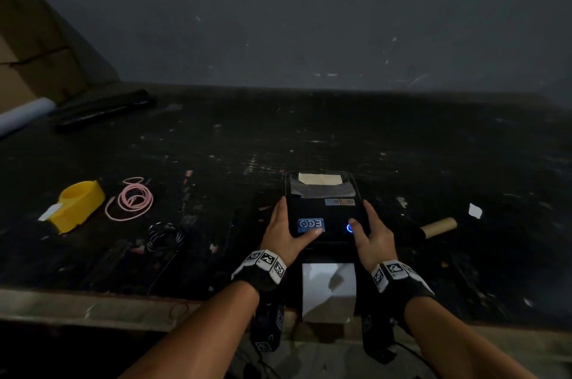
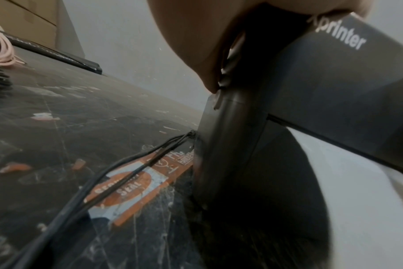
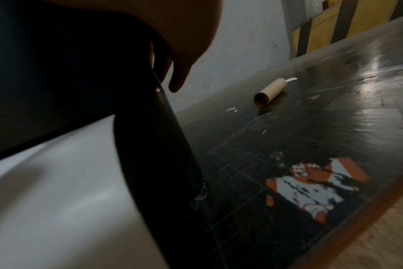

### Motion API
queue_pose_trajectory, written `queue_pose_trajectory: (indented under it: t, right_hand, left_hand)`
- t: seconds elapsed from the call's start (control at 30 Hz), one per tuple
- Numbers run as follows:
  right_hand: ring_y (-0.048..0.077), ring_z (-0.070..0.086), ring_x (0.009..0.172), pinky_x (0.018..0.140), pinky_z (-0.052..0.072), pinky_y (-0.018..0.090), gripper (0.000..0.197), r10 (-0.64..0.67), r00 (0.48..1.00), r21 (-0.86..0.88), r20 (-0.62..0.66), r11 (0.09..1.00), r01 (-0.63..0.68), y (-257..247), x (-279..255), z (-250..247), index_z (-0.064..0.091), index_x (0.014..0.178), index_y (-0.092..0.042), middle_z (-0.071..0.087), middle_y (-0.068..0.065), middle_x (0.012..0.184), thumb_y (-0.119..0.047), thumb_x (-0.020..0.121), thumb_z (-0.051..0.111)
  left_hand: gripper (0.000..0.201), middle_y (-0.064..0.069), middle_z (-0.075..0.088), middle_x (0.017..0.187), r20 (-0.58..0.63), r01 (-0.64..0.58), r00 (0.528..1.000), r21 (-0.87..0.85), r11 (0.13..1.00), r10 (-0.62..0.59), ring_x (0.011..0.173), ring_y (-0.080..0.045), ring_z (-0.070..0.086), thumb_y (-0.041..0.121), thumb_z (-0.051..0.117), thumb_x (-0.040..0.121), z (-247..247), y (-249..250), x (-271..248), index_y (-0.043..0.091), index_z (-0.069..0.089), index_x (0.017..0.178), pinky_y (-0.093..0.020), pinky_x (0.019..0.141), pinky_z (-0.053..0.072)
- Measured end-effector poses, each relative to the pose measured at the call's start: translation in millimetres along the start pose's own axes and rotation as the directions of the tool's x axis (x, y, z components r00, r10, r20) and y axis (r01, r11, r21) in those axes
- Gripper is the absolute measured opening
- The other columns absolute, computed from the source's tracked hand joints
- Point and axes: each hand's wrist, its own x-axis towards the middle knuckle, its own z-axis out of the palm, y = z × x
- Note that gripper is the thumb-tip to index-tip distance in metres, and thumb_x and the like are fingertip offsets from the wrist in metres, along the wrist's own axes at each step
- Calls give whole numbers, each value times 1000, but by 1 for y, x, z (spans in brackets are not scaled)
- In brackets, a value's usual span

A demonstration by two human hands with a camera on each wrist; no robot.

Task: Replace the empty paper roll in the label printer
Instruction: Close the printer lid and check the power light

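Note:
The black label printer (image 1: 322, 208) sits near the table's front edge, its blue power light on. My left hand (image 1: 286, 228) grips its left side, thumb on top by a blue sticker. My right hand (image 1: 370, 231) grips the right side, thumb beside the light. White label paper (image 1: 328, 289) runs out from under the lid's front edge towards me. The left wrist view shows the lid front (image 2: 334, 72) marked "Xprinter" above the white paper (image 2: 357, 200). The empty cardboard core (image 1: 438, 227) lies on the table to the right, also seen as the core (image 3: 269, 92) in the right wrist view.
A yellow tape dispenser (image 1: 79, 204), a coiled pink cable (image 1: 130, 199) and a black-and-white cable coil (image 1: 165, 236) lie to the left. A cardboard box (image 1: 37, 53), a white roll (image 1: 24, 115) and a long black object (image 1: 102, 111) are at the back left. Black cables (image 2: 104, 182) run to the printer.

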Motion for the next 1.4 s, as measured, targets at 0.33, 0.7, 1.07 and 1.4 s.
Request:
queue_pose_trajectory:
  t: [0.33,0.7,1.07,1.4]
  right_hand:
    - [30,41,130,109,34,47,62,8,1000,4,6,1000,-8,1,0,1,22,145,-24,41,14,145,-37,90,49]
    - [30,45,126,107,37,48,62,12,1000,-5,-1,1000,-12,0,0,1,22,145,-24,43,14,143,-37,90,49]
    - [29,42,130,108,35,43,62,-4,1000,-2,-4,1000,4,0,0,0,24,145,-21,42,14,144,-36,91,49]
    - [29,42,130,107,34,39,61,-13,1000,19,3,1000,13,-2,-3,-2,25,145,-19,43,15,143,-34,91,50]
  left_hand:
    - [107,-2,10,159,1,0,1000,-1,1000,0,145,-20,18,49,72,72,0,0,1,20,5,150,-35,117,22]
    - [106,-2,14,158,0,-12,1000,7,1000,12,144,-21,22,50,71,72,1,-1,2,20,6,150,-36,116,25]
    - [105,-3,9,160,0,-2,1000,3,1000,2,146,-20,15,46,71,75,0,0,0,17,3,150,-31,115,19]
    - [102,-4,11,159,-19,-25,1000,-2,1000,25,145,-19,17,44,70,76,1,0,-1,16,6,150,-27,113,20]
